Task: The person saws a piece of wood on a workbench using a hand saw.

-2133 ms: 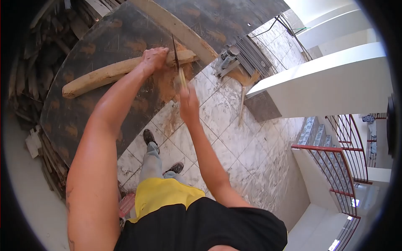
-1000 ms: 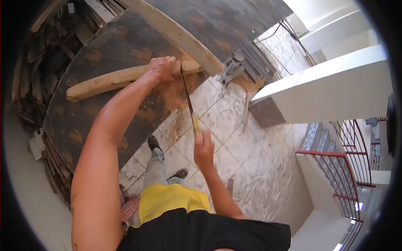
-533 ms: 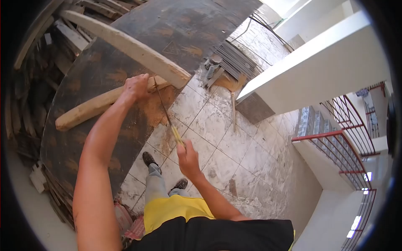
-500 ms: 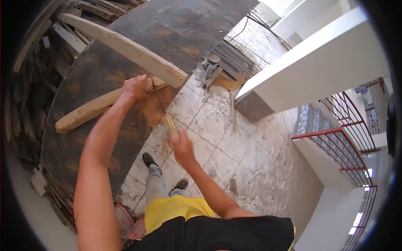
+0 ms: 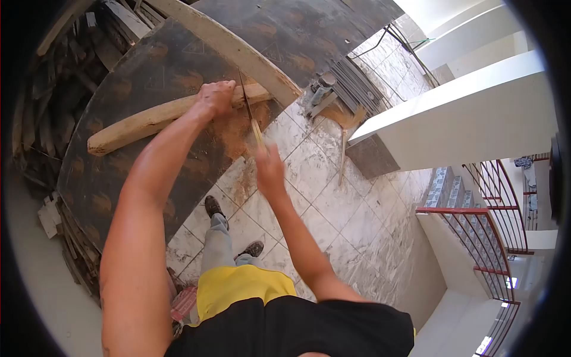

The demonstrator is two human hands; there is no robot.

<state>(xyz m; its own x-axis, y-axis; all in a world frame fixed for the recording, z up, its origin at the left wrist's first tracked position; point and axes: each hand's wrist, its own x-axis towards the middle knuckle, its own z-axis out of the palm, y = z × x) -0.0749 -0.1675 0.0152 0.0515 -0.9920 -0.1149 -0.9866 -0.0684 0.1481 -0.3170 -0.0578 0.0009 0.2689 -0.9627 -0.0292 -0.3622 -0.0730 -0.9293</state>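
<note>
My left hand [image 5: 217, 99] is wrapped over a rough wooden beam [image 5: 148, 124], pressing it against the dark board [image 5: 190, 140]. In my right hand [image 5: 269, 166] is the yellowish handle of a handsaw [image 5: 248, 107]. Just right of my left hand, the narrow blade crosses the beam near its right end, its tip reaching past the far side. Slight motion blur softens my right hand. Orange-brown sawdust [image 5: 235, 134] lies below the cut. A second, longer beam [image 5: 238, 52] rests on the board beyond, slanting toward its right edge.
Scrap lumber [image 5: 50, 101] is heaped on the left. Across the dusty tiled floor [image 5: 321, 190] stand a grey cylindrical tool [image 5: 322, 86] and stacked dark strips [image 5: 357, 83]. A white pillar-like wall [image 5: 458, 113] and red stair railings [image 5: 470, 211] are to the right. My shoes [image 5: 253, 249] show below.
The saw has been pushed forward, so its tip now extends beyond the beam. My left hand keeps its place on the wood, while the whole view has shifted.
</note>
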